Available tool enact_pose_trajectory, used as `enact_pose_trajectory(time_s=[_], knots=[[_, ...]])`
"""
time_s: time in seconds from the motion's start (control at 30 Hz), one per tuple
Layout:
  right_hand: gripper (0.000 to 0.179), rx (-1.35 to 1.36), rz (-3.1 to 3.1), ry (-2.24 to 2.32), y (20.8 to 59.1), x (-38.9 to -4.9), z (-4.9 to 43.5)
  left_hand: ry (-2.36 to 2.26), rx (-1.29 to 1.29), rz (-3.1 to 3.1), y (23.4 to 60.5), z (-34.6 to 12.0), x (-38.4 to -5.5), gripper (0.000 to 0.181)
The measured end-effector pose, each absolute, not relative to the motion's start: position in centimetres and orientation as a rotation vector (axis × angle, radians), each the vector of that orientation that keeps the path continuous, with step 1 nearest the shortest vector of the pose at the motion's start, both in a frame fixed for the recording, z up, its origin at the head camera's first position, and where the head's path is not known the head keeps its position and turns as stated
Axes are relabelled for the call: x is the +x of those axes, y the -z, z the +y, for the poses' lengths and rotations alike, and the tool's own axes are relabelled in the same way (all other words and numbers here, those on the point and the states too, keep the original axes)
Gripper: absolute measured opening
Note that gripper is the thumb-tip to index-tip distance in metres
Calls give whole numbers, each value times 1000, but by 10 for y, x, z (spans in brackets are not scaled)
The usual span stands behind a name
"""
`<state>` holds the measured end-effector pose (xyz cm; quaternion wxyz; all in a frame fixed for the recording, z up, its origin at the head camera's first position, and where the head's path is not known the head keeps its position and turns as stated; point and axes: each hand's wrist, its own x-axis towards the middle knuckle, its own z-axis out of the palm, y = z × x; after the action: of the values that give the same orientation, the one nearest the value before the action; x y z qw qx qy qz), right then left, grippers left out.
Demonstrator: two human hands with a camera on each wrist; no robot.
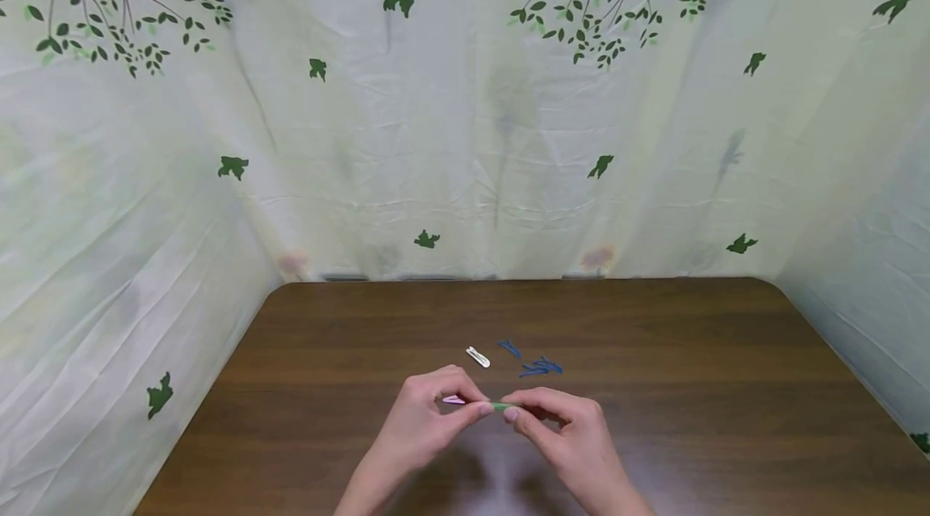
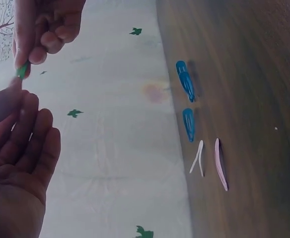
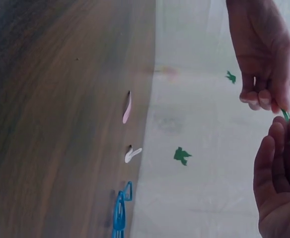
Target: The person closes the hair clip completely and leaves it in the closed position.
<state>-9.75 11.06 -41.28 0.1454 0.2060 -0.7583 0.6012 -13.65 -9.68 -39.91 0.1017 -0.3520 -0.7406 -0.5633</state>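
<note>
A small green hair clip (image 1: 501, 405) is held up above the table between my two hands. My left hand (image 1: 429, 413) pinches one end of it between thumb and forefinger. At the other end, my right hand (image 1: 574, 425) grips it the same way. Most of the clip is hidden by the fingertips; the left wrist view shows only a short green piece (image 2: 22, 70). Whether the clip is snapped open or closed cannot be told. Behind my left hand a pink hair clip (image 1: 454, 400) lies on the table, partly covered in the head view.
On the brown wooden table (image 1: 349, 330), beyond the hands, lie a white hair clip (image 1: 477, 356) and several blue hair clips (image 1: 541, 367). Some blue clips overlap; one blue clip (image 2: 188, 124) lies apart. A pale leaf-printed curtain (image 1: 450, 136) hangs along the table's back and sides.
</note>
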Motion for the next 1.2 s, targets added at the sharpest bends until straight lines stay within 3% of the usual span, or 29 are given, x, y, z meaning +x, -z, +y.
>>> enact_pose_trajectory(time_s=[0.4, 0.6, 0.87, 1.2], knots=[[15, 531, -2085, -1560, 416, -98, 102, 1376, -1094, -2184, 395, -93, -134, 17], [16, 555, -2064, -1742, 415, -99, 104, 1464, -1050, -2240, 393, -95, -133, 10], [15, 544, -2087, -1948, 412, -100, 108, 1449, -1029, -2210, 396, -96, -134, 17], [15, 585, -2164, -1926, 413, -103, 114, 1462, -1032, -2303, 395, -97, -134, 4]])
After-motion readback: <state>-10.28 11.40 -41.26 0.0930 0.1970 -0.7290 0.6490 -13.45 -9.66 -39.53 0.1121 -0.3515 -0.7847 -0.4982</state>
